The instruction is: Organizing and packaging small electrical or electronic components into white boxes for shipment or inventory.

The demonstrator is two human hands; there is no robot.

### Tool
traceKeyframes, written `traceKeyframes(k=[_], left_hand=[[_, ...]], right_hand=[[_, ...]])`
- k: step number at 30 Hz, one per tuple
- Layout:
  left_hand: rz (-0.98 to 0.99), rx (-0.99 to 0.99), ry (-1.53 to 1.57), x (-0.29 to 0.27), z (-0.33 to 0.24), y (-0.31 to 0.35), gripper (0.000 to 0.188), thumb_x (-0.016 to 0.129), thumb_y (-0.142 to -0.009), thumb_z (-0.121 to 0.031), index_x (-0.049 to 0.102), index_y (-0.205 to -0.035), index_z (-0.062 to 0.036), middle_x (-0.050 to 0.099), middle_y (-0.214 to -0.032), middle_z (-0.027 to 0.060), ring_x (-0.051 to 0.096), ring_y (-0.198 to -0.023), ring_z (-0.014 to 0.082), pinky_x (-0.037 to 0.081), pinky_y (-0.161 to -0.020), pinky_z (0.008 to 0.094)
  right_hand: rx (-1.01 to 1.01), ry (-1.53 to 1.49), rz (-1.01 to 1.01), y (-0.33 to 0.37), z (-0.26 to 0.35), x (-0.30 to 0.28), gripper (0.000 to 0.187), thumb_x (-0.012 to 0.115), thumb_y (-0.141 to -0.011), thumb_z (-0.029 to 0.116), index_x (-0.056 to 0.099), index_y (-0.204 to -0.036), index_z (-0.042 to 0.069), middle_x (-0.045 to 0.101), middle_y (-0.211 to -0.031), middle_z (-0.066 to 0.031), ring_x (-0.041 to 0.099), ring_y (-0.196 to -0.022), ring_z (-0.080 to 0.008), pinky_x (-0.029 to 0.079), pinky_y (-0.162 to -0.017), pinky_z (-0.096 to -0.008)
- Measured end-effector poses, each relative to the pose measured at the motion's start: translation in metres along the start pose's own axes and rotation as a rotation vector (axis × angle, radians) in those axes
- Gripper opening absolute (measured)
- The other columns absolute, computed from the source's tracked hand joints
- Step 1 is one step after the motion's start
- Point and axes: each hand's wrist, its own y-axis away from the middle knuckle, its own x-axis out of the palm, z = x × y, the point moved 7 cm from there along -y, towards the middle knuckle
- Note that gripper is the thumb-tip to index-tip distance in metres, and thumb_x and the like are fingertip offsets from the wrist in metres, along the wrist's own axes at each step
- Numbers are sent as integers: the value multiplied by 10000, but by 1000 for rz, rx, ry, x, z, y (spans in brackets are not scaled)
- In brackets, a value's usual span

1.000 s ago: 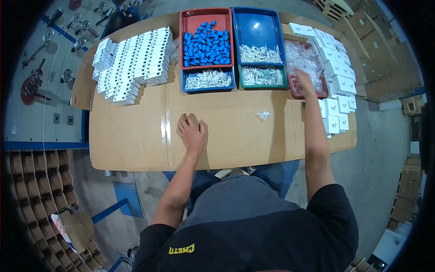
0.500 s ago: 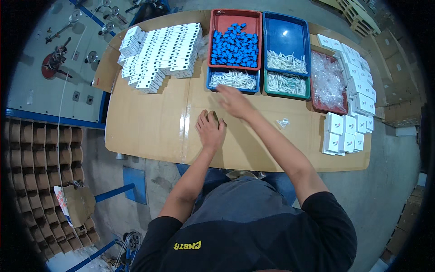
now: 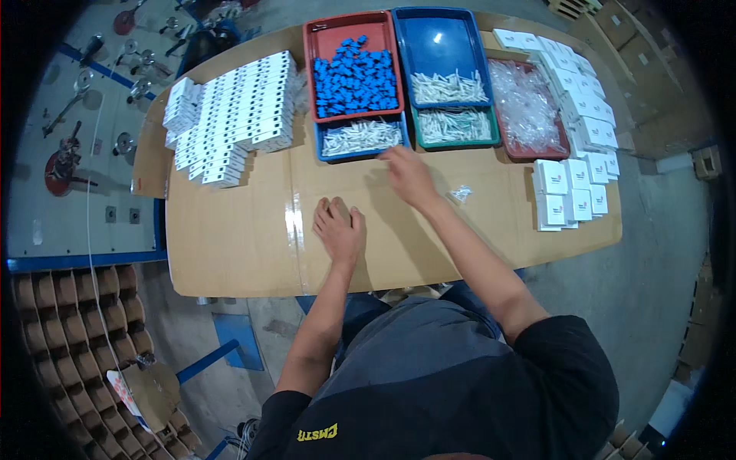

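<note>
My left hand (image 3: 339, 231) lies on the cardboard tabletop with its fingers a little apart, holding nothing. My right hand (image 3: 410, 176) is over the front right edge of a small blue tray (image 3: 337, 158) filled with white stick-like plastic pieces (image 3: 362, 137). Its fingers are bent inward; anything between them is hidden. Right of that hand, a few small white pieces (image 3: 461, 194) lie loose on the tabletop. Behind the small blue tray, a red tray (image 3: 326, 32) holds blue plastic parts (image 3: 355, 80).
White boxes (image 3: 230, 115) stand in rows at the left. A large blue tray (image 3: 437, 46) and a green tray (image 3: 460, 143) hold more white pieces. At the right are a red tray (image 3: 537, 153) of clear plastic bags (image 3: 525, 103) and stacked white boxes (image 3: 576, 184).
The view has turned, shifting the table's contents leftward in the picture. My right hand has moved rightward along the small blue tray's front edge. My left hand stays in place on the tabletop.
</note>
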Motion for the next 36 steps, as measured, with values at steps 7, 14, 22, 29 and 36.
traceKeyframes(k=[7,14,22,29,36], left_hand=[[-9,8,-2,-2,-6,-4,478,661,-926,-339,595,-1306,-55,515,-1411,189,456,-1347,371,345,-1111,518],[-15,25,10,1,-9,-1,485,677,-926,-328,581,-1329,-76,506,-1419,178,448,-1352,367,341,-1112,509],[-9,26,17,0,-8,1,494,684,-931,-320,576,-1346,-76,496,-1429,180,436,-1364,366,339,-1117,508],[8,19,20,0,-8,2,494,687,-932,-329,582,-1343,-76,499,-1432,183,437,-1366,372,340,-1123,515],[8,14,28,0,-5,1,487,677,-943,-340,587,-1340,-73,496,-1437,186,435,-1371,368,339,-1126,513]], right_hand=[[105,346,159,114,-57,-135,539,649,-759,-102,690,-1258,98,606,-1405,-117,542,-1333,-351,474,-1071,-451],[87,324,159,134,-95,-101,522,759,-847,93,668,-1357,157,582,-1461,-140,504,-1393,-354,412,-1148,-462],[102,165,-34,147,-92,-113,381,701,-904,53,713,-1284,79,654,-1385,-125,549,-1366,-322,435,-1142,-430],[263,-139,-196,141,-99,-115,305,636,-980,41,733,-1270,46,692,-1346,-137,606,-1316,-286,476,-1094,-366],[643,-751,-389,116,-115,-143,277,654,-1027,121,721,-1241,-41,751,-1183,-116,695,-1108,-180,523,-996,-307]])
